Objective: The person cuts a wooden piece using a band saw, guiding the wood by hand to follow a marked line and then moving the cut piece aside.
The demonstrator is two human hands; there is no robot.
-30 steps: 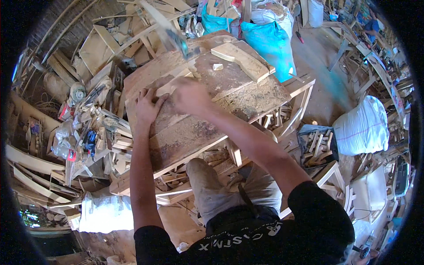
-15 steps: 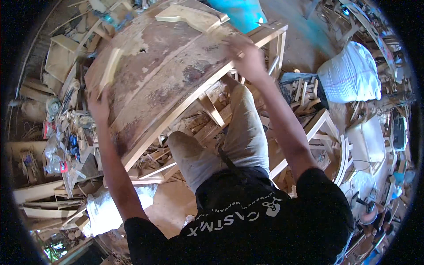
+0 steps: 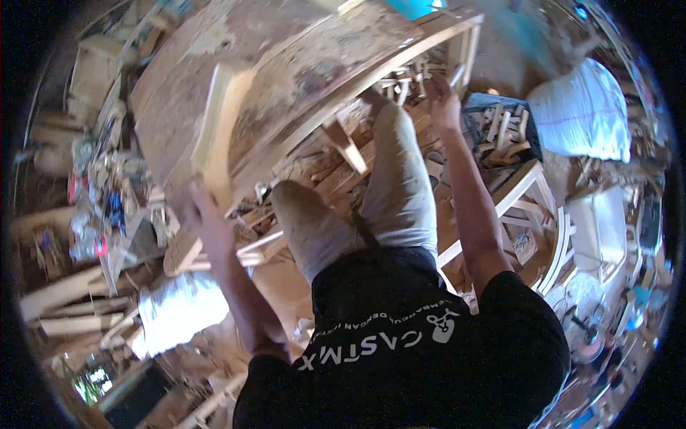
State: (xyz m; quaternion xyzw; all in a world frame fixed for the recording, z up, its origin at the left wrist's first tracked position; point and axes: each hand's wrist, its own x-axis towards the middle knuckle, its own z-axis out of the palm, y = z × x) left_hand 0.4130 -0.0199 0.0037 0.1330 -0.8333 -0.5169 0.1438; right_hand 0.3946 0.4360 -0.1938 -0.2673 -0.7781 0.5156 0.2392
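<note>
My left hand (image 3: 209,218) is closed on the lower end of a curved, pale wooden piece (image 3: 223,129), which stands tilted up over the near left side of a worn wooden workbench top (image 3: 321,71). Motion blurs the piece and the fingers around it. My right hand (image 3: 443,104) is in the air beside the bench's right end, its fingers stretched upward with nothing visible in them. At the far edge of the bench, part of another pale wooden piece (image 3: 337,6) shows.
Under the bench lie many wood offcuts around my knees (image 3: 393,150). To the right are a dark container of offcuts (image 3: 504,132), a white sack (image 3: 582,111) and a curved wooden frame (image 3: 532,214). Scrap wood and plastic clutter the left, above a white bag (image 3: 182,314).
The curved wooden piece in my left hand has come up off the bench and toward me. My right hand has moved right, away from the bench top. The view has shifted.
</note>
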